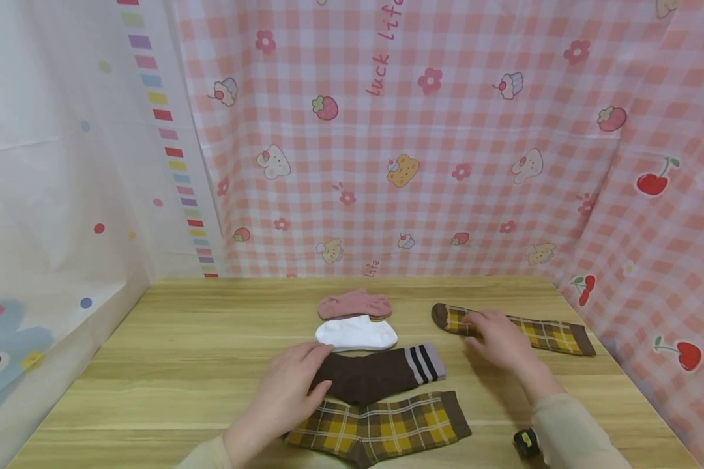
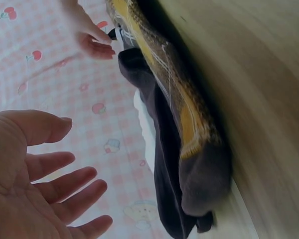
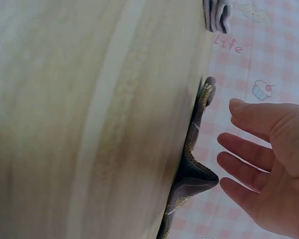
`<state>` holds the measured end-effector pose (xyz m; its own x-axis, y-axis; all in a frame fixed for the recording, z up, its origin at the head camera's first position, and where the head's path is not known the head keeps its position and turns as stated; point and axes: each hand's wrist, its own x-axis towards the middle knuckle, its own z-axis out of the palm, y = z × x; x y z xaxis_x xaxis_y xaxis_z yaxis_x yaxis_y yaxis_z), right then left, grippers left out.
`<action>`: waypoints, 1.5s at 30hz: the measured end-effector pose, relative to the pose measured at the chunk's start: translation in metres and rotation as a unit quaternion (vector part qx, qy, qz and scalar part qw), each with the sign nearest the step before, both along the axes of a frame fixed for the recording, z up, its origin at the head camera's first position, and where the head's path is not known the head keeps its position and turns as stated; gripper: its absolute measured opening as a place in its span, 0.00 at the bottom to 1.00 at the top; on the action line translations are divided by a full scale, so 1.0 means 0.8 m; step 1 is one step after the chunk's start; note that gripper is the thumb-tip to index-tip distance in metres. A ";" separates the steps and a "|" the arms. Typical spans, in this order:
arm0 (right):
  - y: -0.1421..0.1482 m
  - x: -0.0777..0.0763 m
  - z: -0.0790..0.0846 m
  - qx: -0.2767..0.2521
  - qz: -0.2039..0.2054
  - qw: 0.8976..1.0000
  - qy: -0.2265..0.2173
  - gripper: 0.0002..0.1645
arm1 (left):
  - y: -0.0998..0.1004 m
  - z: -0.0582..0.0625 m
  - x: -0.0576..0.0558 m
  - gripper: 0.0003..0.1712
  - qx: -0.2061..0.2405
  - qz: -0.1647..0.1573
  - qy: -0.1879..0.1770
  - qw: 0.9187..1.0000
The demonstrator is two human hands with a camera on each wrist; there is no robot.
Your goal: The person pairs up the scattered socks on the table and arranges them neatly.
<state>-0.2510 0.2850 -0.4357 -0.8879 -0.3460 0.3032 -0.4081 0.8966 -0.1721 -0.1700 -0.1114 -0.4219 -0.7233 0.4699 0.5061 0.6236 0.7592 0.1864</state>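
My left hand (image 1: 287, 387) hovers at the toe end of a dark brown sock (image 1: 366, 376) with a striped cuff. In the left wrist view its fingers (image 2: 74, 191) are spread with nothing between them. Closer to me lies a yellow-and-brown plaid sock (image 1: 390, 426), partly overlapped by that hand. My right hand (image 1: 500, 340) is over another plaid sock (image 1: 554, 335) at the right, covering its middle. Apart from the fabric in the right wrist view, the right hand's fingers (image 3: 244, 154) are loosely bent and hold nothing; the sock's heel (image 3: 202, 179) sticks up beside them.
Beyond the brown sock lie a white ankle sock (image 1: 356, 333) and a pink sock (image 1: 354, 304). A small black object (image 1: 527, 443) sits by my right sleeve. Patterned curtains (image 1: 387, 137) border the wooden table (image 1: 170, 352) at the back and sides.
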 end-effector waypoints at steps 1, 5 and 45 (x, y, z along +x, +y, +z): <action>0.000 -0.001 0.000 0.002 -0.003 1.000 -0.004 0.21 | 0.002 0.000 -0.001 0.28 -0.002 -0.002 -0.001 1.000; 0.002 -0.006 -0.002 0.009 -0.012 1.000 -0.016 0.21 | 0.011 0.000 -0.003 0.28 -0.013 -0.013 -0.004 1.000; 0.020 -0.018 0.005 0.049 -0.050 0.989 -0.129 0.09 | 0.090 0.013 -0.030 0.29 -0.053 -0.070 0.012 0.996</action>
<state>-0.2652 0.3011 -0.4320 -0.9625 -0.2692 0.0324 -0.2707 0.9476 -0.1699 -0.1941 -0.0390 -0.4118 -0.6347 0.6174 0.4648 0.7286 0.6786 0.0934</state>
